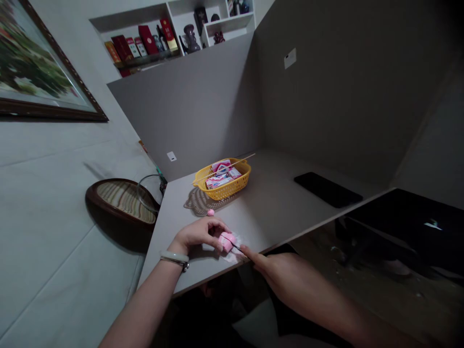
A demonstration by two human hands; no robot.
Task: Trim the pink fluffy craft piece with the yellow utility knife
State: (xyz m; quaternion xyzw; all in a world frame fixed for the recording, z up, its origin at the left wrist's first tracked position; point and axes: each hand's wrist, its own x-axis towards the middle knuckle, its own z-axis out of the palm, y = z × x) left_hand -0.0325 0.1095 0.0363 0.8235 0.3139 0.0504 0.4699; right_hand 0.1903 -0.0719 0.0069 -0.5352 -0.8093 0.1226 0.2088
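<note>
A small pink block (226, 244) sits near the front edge of the table, with a dark line across its top. My left hand (203, 233) grips it from the left, thumb and fingers around its side. In my right hand (277, 273) is a thin dark knife-like tool (237, 248), whose tip touches the block. The tool's handle end is hidden by the fingers. Under and around the block lies a crumpled whitish sheet or residue (232, 257); I cannot tell which. A smaller pink lump (210, 212) rests just beyond my left hand.
Farther back on the grey table (268, 203) stands a yellow basket (232, 187) of pink-and-white packets (221, 180), a thin stick (248, 157) across its rim. A flat black slab (328, 189) lies at the right. Grey panels (203, 106) wall the back and right sides.
</note>
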